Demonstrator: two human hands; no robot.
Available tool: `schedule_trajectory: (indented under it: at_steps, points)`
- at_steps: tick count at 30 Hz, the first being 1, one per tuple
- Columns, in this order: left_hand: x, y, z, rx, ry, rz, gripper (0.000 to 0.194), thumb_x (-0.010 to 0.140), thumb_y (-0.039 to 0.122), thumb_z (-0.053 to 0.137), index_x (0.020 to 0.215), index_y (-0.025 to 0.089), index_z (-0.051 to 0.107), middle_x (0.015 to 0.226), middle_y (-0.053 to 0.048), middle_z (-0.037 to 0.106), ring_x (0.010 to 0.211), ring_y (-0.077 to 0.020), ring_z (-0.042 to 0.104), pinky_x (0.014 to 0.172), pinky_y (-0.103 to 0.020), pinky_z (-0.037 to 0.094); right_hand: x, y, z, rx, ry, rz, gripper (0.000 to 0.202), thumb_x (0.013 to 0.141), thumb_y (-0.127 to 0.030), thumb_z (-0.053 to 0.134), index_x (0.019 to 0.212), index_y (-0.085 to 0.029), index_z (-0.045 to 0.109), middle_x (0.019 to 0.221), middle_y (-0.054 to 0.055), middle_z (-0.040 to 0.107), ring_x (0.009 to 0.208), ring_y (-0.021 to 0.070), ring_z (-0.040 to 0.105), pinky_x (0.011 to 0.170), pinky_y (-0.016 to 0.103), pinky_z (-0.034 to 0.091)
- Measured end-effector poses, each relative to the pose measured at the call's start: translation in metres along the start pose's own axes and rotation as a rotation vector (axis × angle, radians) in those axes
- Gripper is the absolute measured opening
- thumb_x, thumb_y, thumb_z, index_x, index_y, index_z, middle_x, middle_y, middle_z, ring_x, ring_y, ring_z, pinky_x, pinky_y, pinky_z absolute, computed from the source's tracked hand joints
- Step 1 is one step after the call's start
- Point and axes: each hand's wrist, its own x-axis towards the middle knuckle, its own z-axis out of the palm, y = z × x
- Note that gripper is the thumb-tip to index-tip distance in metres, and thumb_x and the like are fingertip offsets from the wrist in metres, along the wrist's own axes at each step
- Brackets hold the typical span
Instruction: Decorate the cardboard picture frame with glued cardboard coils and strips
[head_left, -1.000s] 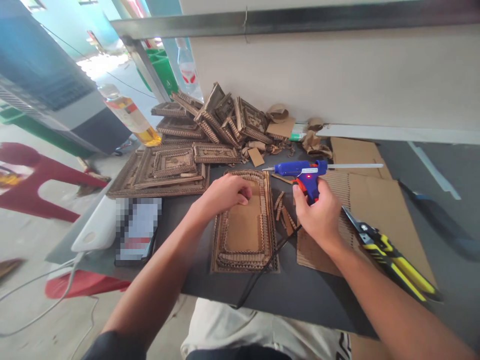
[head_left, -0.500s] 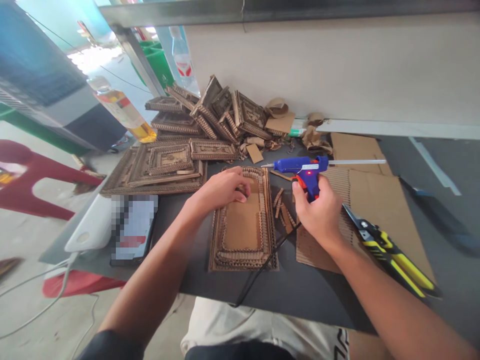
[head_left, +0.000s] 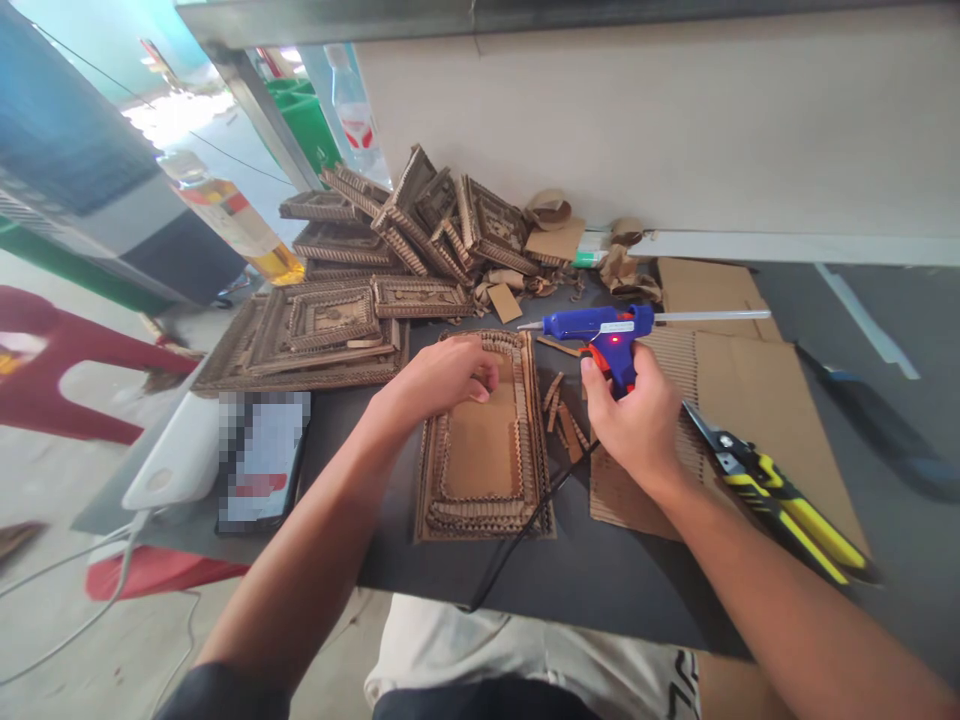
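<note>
My right hand (head_left: 637, 415) is wrapped round the handle of a blue hot glue gun (head_left: 600, 326). A clear glue stick (head_left: 712, 316) sticks out of its back, a red light glows on its side, and its nozzle points left. My left hand (head_left: 454, 375) rests over the upper left of a cardboard frame (head_left: 491, 515) edged with corrugated strips. Its fingers are curled in; whatever they pinch is hidden. Small cardboard strips (head_left: 571, 430) lie between the frame and my right hand. The gun's black cord (head_left: 517, 535) crosses the frame's lower right corner.
Yellow-and-black snips (head_left: 772, 500) lie on cardboard sheets (head_left: 757, 400) at right. Finished-looking cardboard frames (head_left: 330, 320) are piled at back left, beside a bottle of yellow liquid (head_left: 232, 220). A phone (head_left: 262, 460) and a white power strip (head_left: 176, 450) lie at left.
The view has shifted slightly, so everything sits a little further left. Both hands keep nearly the same pose; the glue gun stays in my right hand above the frame's right side.
</note>
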Motion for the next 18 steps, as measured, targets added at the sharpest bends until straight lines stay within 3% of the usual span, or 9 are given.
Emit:
schedule_trajectory:
  at_steps: [8, 18]
  points:
    - [-0.0043, 0.0027, 0.0021, 0.006, 0.022, -0.008, 0.012, 0.081, 0.018, 0.067, 0.087, 0.024, 0.076, 0.089, -0.004, 0.063, 0.089, -0.0227, 0.063, 0.076, -0.031, 0.046, 0.0005, -0.0007, -0.0009, -0.008, -0.017, 0.013, 0.028, 0.087, -0.049, 0.060, 0.089, -0.020, 0.061, 0.064, 0.003, 0.062, 0.055, 0.0208, 0.056, 0.055, 0.033, 0.037]
    - [-0.0095, 0.0024, 0.0064, -0.074, 0.065, -0.054, 0.011, 0.082, 0.018, 0.066, 0.089, 0.023, 0.073, 0.097, -0.003, 0.068, 0.096, -0.0237, 0.064, 0.085, -0.033, 0.047, 0.0003, 0.0002, 0.0004, -0.008, -0.010, 0.007, 0.026, 0.086, -0.048, 0.062, 0.089, -0.021, 0.061, 0.061, 0.001, 0.061, 0.054, 0.0207, 0.055, 0.054, 0.032, 0.036]
